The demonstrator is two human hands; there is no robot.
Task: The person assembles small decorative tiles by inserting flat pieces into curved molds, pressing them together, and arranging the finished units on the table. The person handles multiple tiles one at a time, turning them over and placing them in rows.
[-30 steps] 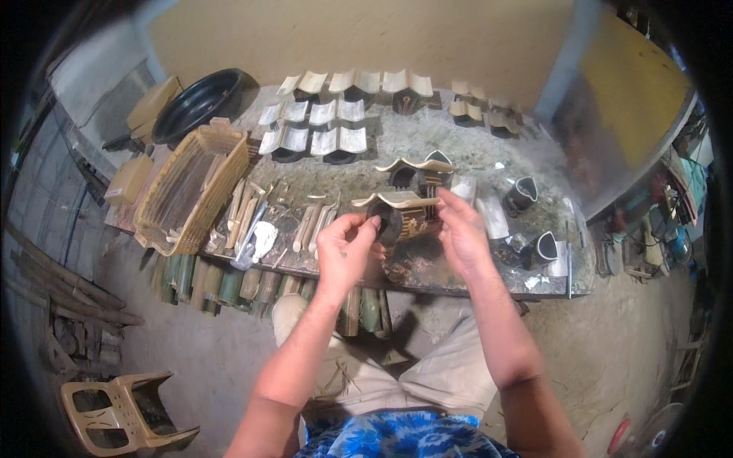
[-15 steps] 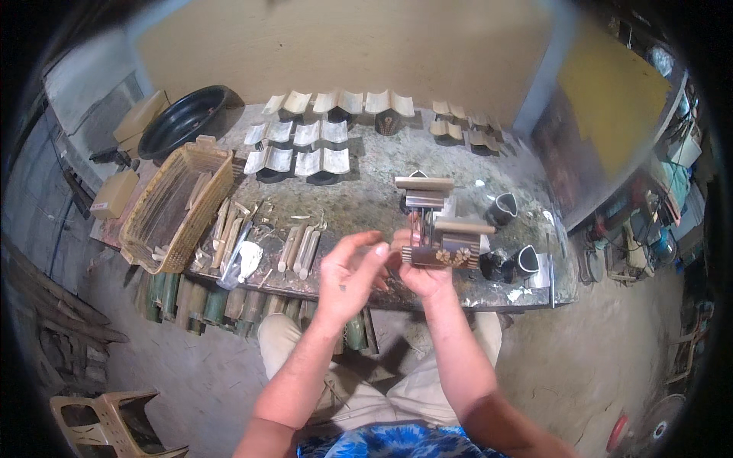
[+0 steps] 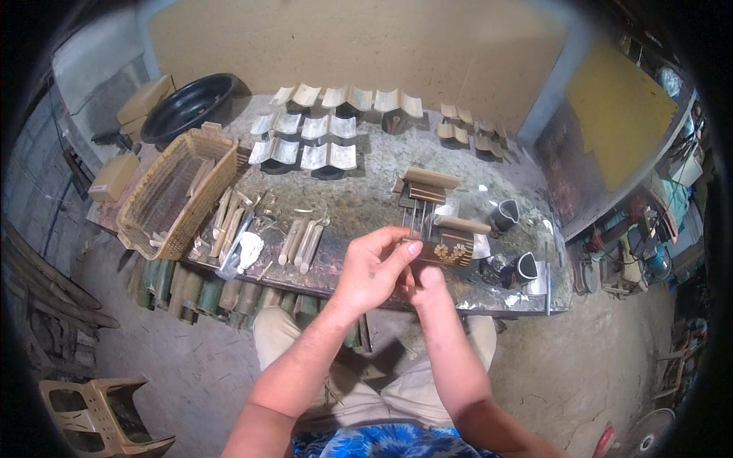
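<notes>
The bare left forearm (image 3: 301,366) is slanting forward and inward, and the left hand (image 3: 372,271) is holding a pinch, its thumb (image 3: 405,254) lying nearly straight and its index finger (image 3: 384,237) arching above it. The right forearm (image 3: 456,359) is angling forward nearby, while the right hand (image 3: 430,279) is sitting close beside the left, its fingers mostly hidden from view.

Bamboo piece (image 3: 452,253), dark brown with pale flower motifs and a striped end; woven basket (image 3: 195,210), yellowish tan; basin (image 3: 185,114), black; bamboo lengths (image 3: 210,296), green and brown; trousers (image 3: 275,343), beige; shirt (image 3: 382,443), blue with a pale floral print.
</notes>
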